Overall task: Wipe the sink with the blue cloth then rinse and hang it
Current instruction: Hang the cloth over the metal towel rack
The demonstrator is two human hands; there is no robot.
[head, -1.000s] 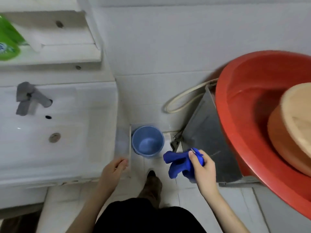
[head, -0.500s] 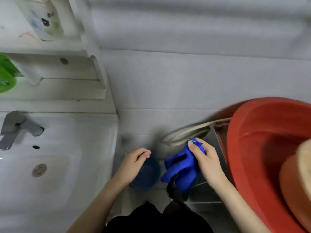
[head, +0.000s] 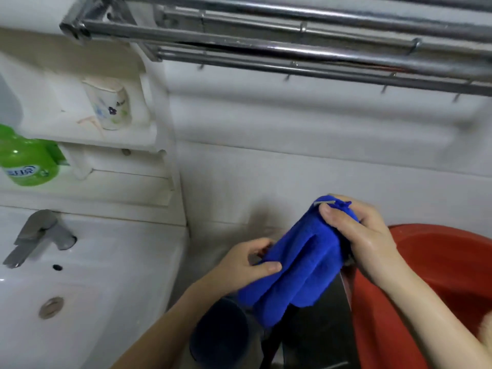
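Observation:
The blue cloth [head: 298, 265] hangs bunched in folds between both hands, in front of the white tiled wall to the right of the sink. My right hand [head: 362, 238] grips its upper corner, where a small label shows. My left hand [head: 247, 265] pinches its left edge lower down. The white sink [head: 111, 265] lies at the lower left with its grey tap [head: 37, 235] and drain [head: 50, 307]. A chrome towel rack [head: 292, 46] with several bars and small hooks runs across the top, well above the cloth.
A red basin [head: 439, 262] sits at the lower right. Below the cloth stands a dark blue bucket [head: 221, 336]. On the white shelves at left are a flowered cup [head: 109, 105] and a green bottle [head: 24, 161].
The view has tilted upward, bringing the towel rack into sight. My right hand has lifted the cloth higher, and my left hand has come across and taken hold of its edge.

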